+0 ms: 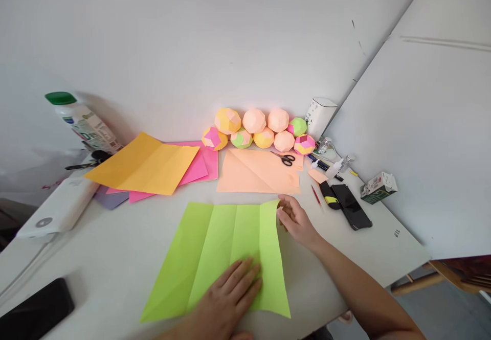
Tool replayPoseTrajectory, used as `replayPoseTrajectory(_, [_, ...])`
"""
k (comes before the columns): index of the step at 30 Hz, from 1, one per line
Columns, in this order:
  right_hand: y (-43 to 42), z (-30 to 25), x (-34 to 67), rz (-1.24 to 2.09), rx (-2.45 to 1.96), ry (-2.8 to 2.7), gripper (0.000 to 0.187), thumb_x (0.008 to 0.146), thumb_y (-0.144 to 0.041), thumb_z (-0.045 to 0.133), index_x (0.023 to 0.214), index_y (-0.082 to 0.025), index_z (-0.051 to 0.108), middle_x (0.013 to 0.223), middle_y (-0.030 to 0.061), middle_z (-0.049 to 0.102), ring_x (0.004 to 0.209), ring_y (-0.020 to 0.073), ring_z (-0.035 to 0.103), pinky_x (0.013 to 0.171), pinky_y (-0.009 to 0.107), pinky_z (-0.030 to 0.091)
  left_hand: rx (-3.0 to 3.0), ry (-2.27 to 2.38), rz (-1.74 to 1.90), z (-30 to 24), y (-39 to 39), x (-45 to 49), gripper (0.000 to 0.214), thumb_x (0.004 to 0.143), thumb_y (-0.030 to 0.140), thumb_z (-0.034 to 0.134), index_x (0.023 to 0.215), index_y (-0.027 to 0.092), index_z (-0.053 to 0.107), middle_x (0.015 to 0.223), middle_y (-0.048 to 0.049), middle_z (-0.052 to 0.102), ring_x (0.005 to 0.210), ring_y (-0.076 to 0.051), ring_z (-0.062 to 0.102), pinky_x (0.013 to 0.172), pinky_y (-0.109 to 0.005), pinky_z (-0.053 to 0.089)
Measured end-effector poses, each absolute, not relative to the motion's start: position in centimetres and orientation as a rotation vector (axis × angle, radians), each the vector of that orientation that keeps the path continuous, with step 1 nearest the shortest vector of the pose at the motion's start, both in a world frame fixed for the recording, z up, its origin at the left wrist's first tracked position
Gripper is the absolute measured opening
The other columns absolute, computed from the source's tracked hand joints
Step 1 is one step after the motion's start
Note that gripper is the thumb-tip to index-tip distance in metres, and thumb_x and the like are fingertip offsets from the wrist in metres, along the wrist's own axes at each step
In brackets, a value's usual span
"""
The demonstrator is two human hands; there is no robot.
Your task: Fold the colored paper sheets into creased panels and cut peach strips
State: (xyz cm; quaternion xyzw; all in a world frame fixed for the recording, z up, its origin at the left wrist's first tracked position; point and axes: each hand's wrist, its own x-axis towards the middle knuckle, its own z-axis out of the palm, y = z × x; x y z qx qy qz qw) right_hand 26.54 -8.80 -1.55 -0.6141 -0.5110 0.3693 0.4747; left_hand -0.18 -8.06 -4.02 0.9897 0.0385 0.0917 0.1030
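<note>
A lime green sheet of paper (pixel 215 248) with several lengthwise creases lies on the white table (pixel 115 258) in front of me. My left hand (pixel 226 299) rests flat on its lower middle, fingers stretched out and together, pressing it down. My right hand (pixel 295 220) pinches the sheet's upper right corner, which is lifted slightly off the table.
Behind lie a peach sheet (pixel 257 174) with scissors (pixel 286 159), orange (pixel 143 165) and pink sheets, and a row of paper balls (pixel 255 128) by the wall. Two phones (pixel 351 206) (pixel 34 312), a highlighter (pixel 330 196), a bottle (pixel 82 120), a white device (pixel 59 208), a small carton (pixel 378 186).
</note>
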Motion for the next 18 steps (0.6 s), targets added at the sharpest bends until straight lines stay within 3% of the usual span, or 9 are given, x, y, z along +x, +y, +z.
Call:
replayPoseTrajectory(4, [-9.6,-1.0,24.9,0.758,-1.563,-1.301,0.053,0.086,-0.039,0.053,0.134,-0.026,0.035,0.124,0.0092,0.051,0.096,0.0182,0.056,0.078,0.034,0.051,2.907,0.087,0.250,-3.2,-7.8,0.2,0.072,0.091,0.056,0.038,0.147,0.013,0.023,0.151,-0.0112,0.030,0.140,-0.031,0.022,0.111,-0.043,0.025])
replayPoseTrajectory(8, [-10.0,-1.5,24.4,0.794,-1.667,-1.229,0.068,0.083,-0.036,0.057,0.142,-0.025,0.025,0.143,0.0103,0.037,0.130,0.0240,0.038,0.107,0.045,0.035,2.901,0.094,0.197,-3.5,-7.8,0.2,0.074,0.090,0.058,0.038,0.147,0.014,0.022,0.152,-0.0107,0.025,0.140,-0.032,0.021,0.110,-0.044,0.026])
replayPoseTrajectory(10, [-9.9,-2.0,24.4,0.894,-1.649,-1.128,0.069,0.084,-0.034,0.054,0.144,-0.026,0.021,0.149,0.0093,0.030,0.135,0.0222,0.031,0.111,0.044,0.030,2.894,0.101,0.180,-3.7,-7.9,0.2,0.075,0.090,0.060,0.036,0.147,0.015,0.021,0.153,-0.0099,0.023,0.140,-0.032,0.022,0.110,-0.044,0.027])
replayPoseTrajectory(13, [-9.5,-2.4,24.7,1.024,-1.567,-1.003,0.069,0.084,-0.029,0.050,0.145,-0.027,0.017,0.152,0.0079,0.026,0.137,0.0193,0.031,0.110,0.040,0.033,2.872,0.124,0.156,-3.9,-8.1,0.3,0.074,0.090,0.060,0.036,0.148,0.017,0.020,0.154,-0.0095,0.020,0.139,-0.032,0.022,0.110,-0.045,0.027])
replayPoseTrajectory(18, [-8.5,-2.9,25.3,0.855,-1.804,-1.118,0.073,0.078,-0.027,0.057,0.142,-0.026,0.023,0.149,0.0086,0.030,0.137,0.0225,0.030,0.112,0.045,0.029,2.828,0.141,0.189,-4.0,-8.2,0.5,0.072,0.091,0.056,0.039,0.148,0.018,0.018,0.155,-0.0096,0.018,0.141,-0.033,0.015,0.112,-0.049,0.024])
